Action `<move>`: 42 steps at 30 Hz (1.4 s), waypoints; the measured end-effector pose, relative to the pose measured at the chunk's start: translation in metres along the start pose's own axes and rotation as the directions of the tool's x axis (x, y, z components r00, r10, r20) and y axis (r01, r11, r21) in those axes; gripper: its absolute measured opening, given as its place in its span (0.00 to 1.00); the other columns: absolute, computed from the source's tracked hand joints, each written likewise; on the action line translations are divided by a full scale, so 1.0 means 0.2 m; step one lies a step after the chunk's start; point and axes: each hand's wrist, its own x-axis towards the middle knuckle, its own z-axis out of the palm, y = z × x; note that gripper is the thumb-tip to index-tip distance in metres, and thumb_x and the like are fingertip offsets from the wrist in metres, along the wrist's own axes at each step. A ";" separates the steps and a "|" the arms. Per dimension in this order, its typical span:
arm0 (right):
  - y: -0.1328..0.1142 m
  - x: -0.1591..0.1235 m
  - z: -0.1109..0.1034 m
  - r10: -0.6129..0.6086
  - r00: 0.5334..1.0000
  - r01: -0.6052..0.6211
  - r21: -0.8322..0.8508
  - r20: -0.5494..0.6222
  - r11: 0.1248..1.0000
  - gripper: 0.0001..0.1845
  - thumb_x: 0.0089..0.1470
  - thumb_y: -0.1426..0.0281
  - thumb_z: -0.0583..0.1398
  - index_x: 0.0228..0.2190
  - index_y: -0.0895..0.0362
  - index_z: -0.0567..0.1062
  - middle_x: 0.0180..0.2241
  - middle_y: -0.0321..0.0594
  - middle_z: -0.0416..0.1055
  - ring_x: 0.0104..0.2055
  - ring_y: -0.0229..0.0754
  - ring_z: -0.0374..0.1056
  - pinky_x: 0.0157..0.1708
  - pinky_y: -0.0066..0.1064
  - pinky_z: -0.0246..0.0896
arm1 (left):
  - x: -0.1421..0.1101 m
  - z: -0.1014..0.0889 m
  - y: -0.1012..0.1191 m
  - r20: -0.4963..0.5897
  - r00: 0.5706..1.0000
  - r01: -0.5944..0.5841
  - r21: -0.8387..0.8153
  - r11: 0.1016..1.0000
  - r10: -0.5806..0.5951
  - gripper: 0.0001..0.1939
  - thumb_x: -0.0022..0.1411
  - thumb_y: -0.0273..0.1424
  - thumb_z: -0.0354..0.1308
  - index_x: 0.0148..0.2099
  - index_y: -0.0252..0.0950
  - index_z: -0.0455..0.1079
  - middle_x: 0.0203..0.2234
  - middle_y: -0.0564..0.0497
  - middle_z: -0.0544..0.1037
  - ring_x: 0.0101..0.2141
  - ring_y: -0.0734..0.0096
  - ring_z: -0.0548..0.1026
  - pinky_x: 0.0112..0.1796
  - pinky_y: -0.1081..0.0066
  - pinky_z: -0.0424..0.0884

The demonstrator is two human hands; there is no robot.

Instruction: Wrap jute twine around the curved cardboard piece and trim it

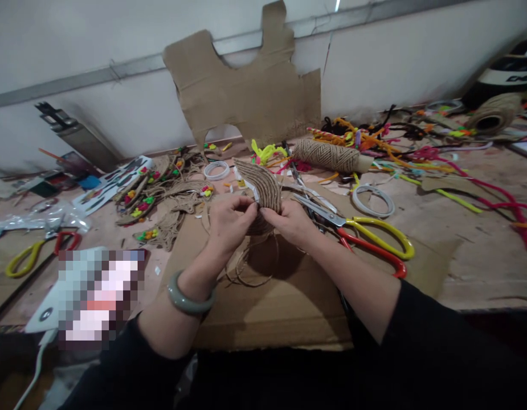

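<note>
Both my hands hold a leaf-shaped piece wound with jute twine [262,185], raised upright above a cardboard sheet [289,296]. My left hand [229,222], with a grey-green bangle on its wrist, pinches the lower left of the piece with closed fingers. My right hand [291,221] grips its lower right side, fingers closed. Loose jute twine [246,267] trails down from the piece onto the cardboard between my wrists.
Yellow-and-red scissors [366,236] lie just right of my right hand. A jute spool [329,155], tape rings [373,199], coloured pipe cleaners [417,156] and finished jute pieces [143,199] litter the table. A cut cardboard sheet [250,94] leans on the wall. Another pair of scissors [36,250] lies left.
</note>
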 end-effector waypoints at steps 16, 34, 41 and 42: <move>0.01 0.00 0.01 0.043 0.999 -0.039 0.156 -0.023 0.987 0.11 0.51 0.63 0.58 0.26 0.59 0.73 0.25 0.37 0.68 0.32 0.41 0.65 0.34 0.32 0.63 | 0.00 -0.03 0.01 0.017 0.999 -0.033 0.013 0.999 0.033 0.08 0.53 0.35 0.59 0.29 0.35 0.75 0.22 0.52 0.78 0.26 0.71 0.75 0.30 0.72 0.70; -0.03 -0.02 0.01 -0.139 0.988 0.111 -0.310 -0.068 0.944 0.15 0.52 0.67 0.55 0.16 0.56 0.62 0.18 0.34 0.58 0.23 0.35 0.53 0.26 0.29 0.47 | 0.01 -0.01 -0.04 0.038 0.985 -0.171 0.207 0.963 0.166 0.05 0.50 0.27 0.59 0.27 0.37 0.76 0.22 0.54 0.80 0.26 0.70 0.77 0.31 0.72 0.71; -0.02 -0.03 0.02 -0.209 0.976 0.173 -0.375 -0.058 0.911 0.13 0.53 0.69 0.54 0.18 0.56 0.66 0.17 0.34 0.57 0.23 0.36 0.53 0.27 0.30 0.49 | 0.02 -0.01 -0.03 0.009 0.985 -0.169 0.246 0.954 0.172 0.04 0.48 0.25 0.60 0.27 0.37 0.76 0.23 0.53 0.81 0.27 0.68 0.78 0.34 0.70 0.72; -0.02 -0.03 0.02 -0.217 0.974 0.178 -0.377 -0.063 0.909 0.14 0.53 0.69 0.55 0.17 0.56 0.65 0.17 0.34 0.57 0.23 0.35 0.52 0.27 0.30 0.49 | 0.02 -0.01 -0.03 0.016 0.987 -0.160 0.237 0.958 0.161 0.05 0.48 0.25 0.60 0.27 0.37 0.76 0.23 0.53 0.81 0.27 0.69 0.78 0.33 0.71 0.72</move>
